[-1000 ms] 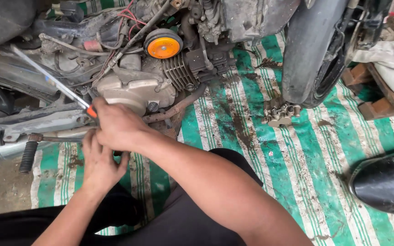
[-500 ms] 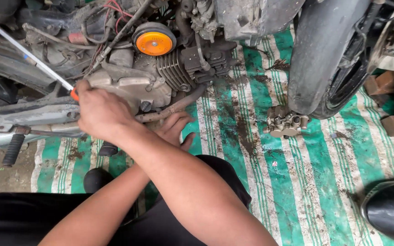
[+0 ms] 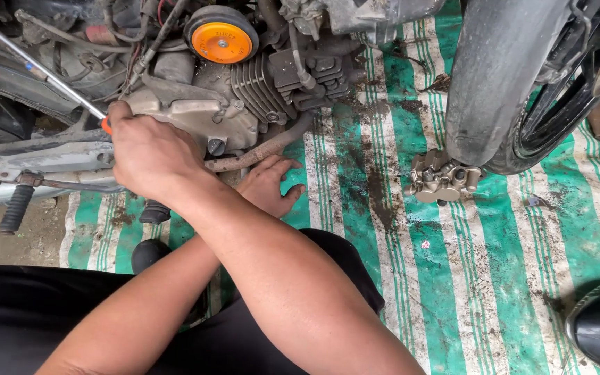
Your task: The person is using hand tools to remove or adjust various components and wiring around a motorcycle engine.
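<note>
the right hand (image 3: 148, 156) is crossing over the left arm, its grip pressing around a screwdriver (image 3: 36, 69) by the engine (image 3: 203, 114). the left hand (image 3: 267, 186) is lying spread under the exhaust pipe (image 3: 262, 149), touching the striped tarp (image 3: 411, 278). a brake caliper (image 3: 442, 177) is sitting beside the tyre (image 3: 494, 76).

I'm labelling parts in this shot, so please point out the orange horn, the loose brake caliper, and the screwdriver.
orange horn (image 3: 221, 42), head view, centre of its orange disc.
brake caliper (image 3: 441, 177), head view, middle of its body on the mat.
screwdriver (image 3: 32, 64), head view, mid-shaft.
</note>
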